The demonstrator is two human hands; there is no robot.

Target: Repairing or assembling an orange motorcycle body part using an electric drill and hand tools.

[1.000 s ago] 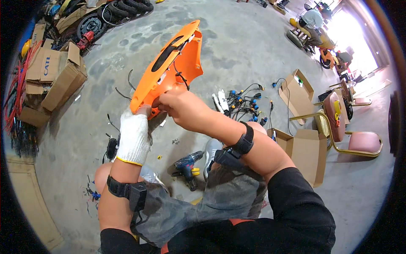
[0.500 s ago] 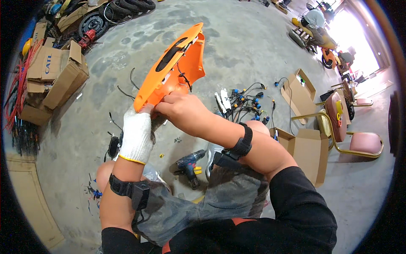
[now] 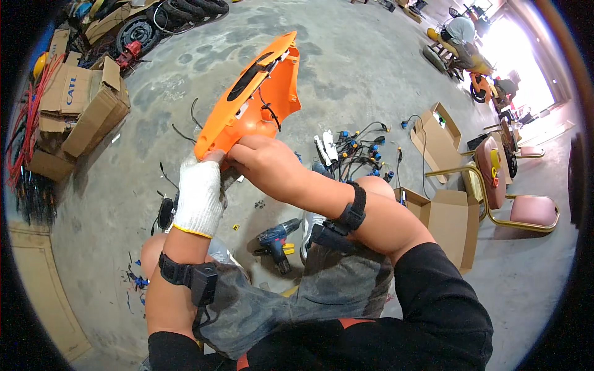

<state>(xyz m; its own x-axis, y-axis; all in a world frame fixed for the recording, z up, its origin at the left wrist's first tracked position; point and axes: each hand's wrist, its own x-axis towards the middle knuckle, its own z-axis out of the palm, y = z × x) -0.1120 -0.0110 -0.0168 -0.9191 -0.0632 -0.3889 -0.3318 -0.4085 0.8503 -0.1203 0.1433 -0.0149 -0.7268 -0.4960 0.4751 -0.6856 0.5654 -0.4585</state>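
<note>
A: Where was the orange cover (image 3: 216, 127)?
B: Held up above the floor (image 3: 365, 68), in front of the knees, tilted, its far end up and to the right. A dark wire (image 3: 268, 111) hung along its inner side.

A: State of the hands?
B: Close together at the cover's near end. The left hand (image 3: 199, 195), in a white glove, was clamped on that end, thumb on top. The right hand (image 3: 266, 164), bare, was curled against the inner side; its fingertips were hidden, so I could not tell whether they gripped anything.

A: Surface?
B: Grey floor, blotched with darker stains. A power drill (image 3: 278, 238) lay on it between the feet. Right of the hands, a tangle of black cables (image 3: 359, 161) with blue ends; beyond that, an open cardboard box (image 3: 455, 226).

A: And the room?
B: Left side: a battered carton (image 3: 93, 117) beside red wires (image 3: 30, 120), with tyres (image 3: 185, 11) piled farther back. Right side: a pink-seated chair (image 3: 533, 209) with a gold frame. At upper right, a co-worker (image 3: 461, 34) sat near a bright doorway (image 3: 526, 65).
</note>
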